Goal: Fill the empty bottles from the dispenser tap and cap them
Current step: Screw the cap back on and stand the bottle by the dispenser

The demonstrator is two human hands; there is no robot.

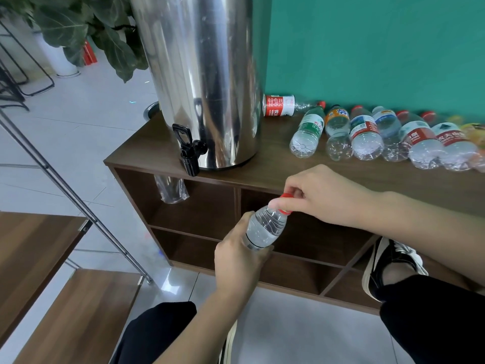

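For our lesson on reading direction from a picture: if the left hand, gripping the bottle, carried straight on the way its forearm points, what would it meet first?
Probably the cabinet: the left hand points up and right, toward the open shelf compartments behind the bottle. Depth is unclear, so which divider or shelf cannot be told.

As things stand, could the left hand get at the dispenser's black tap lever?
Probably not right away. The left hand grips the bottle while the right hand pinches its red cap. The path up to the tap lever looks open, but the hand would first have to let go.
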